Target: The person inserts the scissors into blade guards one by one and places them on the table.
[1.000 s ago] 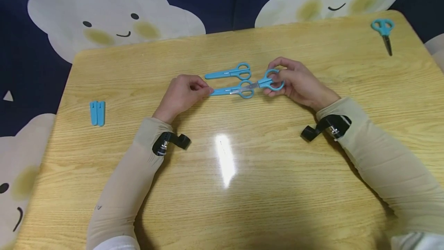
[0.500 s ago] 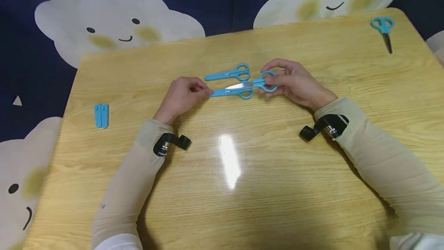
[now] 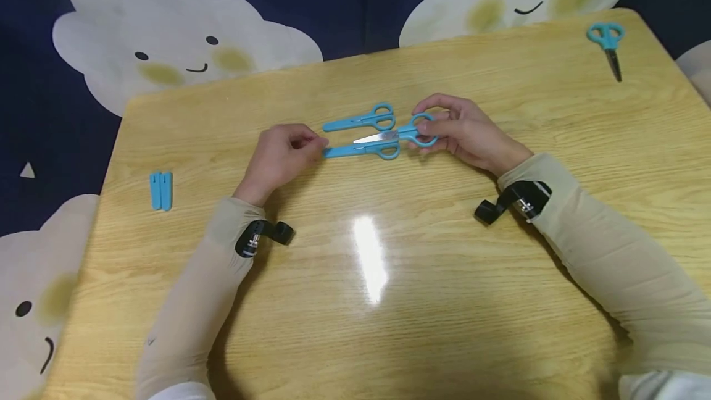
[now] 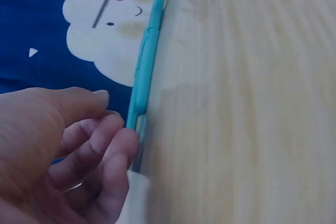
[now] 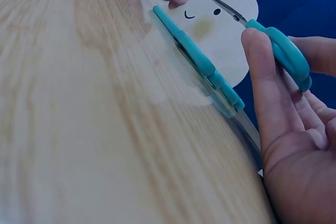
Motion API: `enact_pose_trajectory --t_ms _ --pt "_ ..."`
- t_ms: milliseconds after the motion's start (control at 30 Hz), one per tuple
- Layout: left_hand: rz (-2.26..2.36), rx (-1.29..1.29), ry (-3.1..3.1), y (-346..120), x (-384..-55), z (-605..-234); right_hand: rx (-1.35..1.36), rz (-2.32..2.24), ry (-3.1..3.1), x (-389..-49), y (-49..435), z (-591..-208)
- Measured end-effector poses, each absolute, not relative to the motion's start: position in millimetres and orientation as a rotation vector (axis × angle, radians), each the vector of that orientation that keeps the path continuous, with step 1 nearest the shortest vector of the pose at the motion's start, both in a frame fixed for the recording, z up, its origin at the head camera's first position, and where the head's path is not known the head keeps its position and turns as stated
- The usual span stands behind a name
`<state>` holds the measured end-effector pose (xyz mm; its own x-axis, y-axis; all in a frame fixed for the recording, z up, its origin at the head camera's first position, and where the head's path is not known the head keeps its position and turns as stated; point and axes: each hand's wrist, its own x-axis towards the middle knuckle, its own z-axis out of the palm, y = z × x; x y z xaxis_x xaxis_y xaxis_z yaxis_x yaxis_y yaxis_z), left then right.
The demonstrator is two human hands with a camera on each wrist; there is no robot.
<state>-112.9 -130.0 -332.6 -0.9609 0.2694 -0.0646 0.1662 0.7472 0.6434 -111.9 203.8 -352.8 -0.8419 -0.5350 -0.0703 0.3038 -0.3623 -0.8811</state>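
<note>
My right hand [image 3: 463, 131] grips unsheathed blue-handled scissors [image 3: 408, 133] by the finger loops, blades pointing left. In the right wrist view these scissors [image 5: 278, 51] are raised off the table. Below the blades lie sheathed blue scissors [image 3: 355, 149], partly covered in the head view. Another sheathed pair of scissors [image 3: 358, 121] lies just behind, handles also to the right. My left hand [image 3: 280, 156] is at the sheath tip of the nearer pair, fingers loosely bent. Seen from the left wrist, this hand [image 4: 79, 150] has nothing between thumb and fingers; whether a fingertip touches the sheath I cannot tell.
Two loose blue sheaths [image 3: 161, 191] lie side by side at the left of the wooden table [image 3: 311, 276]. Unsheathed scissors [image 3: 610, 48] lie near the far right corner. A dark cloth with clouds [image 3: 189, 36] hangs behind the table's far edge.
My right hand has brought the unsheathed scissors a little left, over the nearer sheathed pair. The left hand has stayed by the sheath tip. The head view has shifted slightly.
</note>
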Motion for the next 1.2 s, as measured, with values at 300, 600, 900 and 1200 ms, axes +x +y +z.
enact_pose_trajectory --t_ms 300,600,900,1200 --pt "1.077 0.24 2.869 -164.6 -104.7 -321.3 -0.277 -2.206 1.382 -112.7 203.0 -353.2" --pt "1.039 0.111 2.934 -193.9 -98.8 -313.1 -0.263 -2.2 1.388 -113.1 204.2 -355.0" --pt "1.115 0.087 2.901 -198.8 -102.0 -303.4 -0.283 -2.241 1.372 -107.8 215.3 -346.0" --pt "1.064 -0.013 2.923 -210.2 -108.2 -289.5 -0.294 -2.268 1.353 -105.1 224.4 -342.8"
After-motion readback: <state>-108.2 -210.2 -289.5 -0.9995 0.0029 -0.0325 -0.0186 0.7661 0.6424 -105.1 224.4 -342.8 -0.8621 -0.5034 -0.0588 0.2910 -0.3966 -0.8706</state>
